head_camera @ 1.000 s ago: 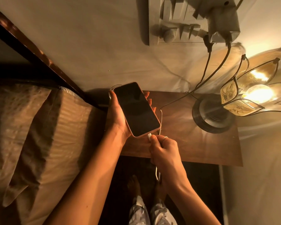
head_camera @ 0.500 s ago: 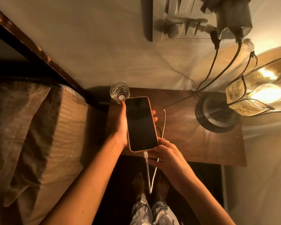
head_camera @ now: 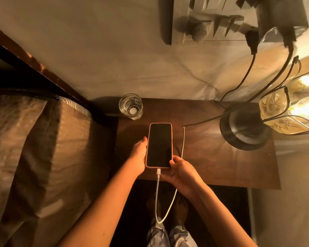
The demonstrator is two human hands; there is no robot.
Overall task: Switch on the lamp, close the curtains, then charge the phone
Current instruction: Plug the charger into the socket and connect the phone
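Your feet (head_camera: 181, 207): bare on the dark floor just under the desk's near edge, with the cable's slack loop hanging between them
Cable (head_camera: 157, 193): white; its plug sits in the phone's near end, then it loops down and climbs back up onto the desk at the phone's right side
Your right hand (head_camera: 183, 172): thumb and fingers pinch the phone's near right corner
Your left hand (head_camera: 138, 157): fingers pressed together along the phone's left edge, thumb on its rim
Phone (head_camera: 159, 145): dark screen up, pinkish case, over the desk's middle; whether it lies flat, you cannot tell
Desk (head_camera: 212, 157): dark wood, beside the bed (head_camera: 34, 157)
Glass (head_camera: 131, 106): at the far left corner, clear, holding water
Lamp (head_camera: 282, 113): lit, on a round base far right
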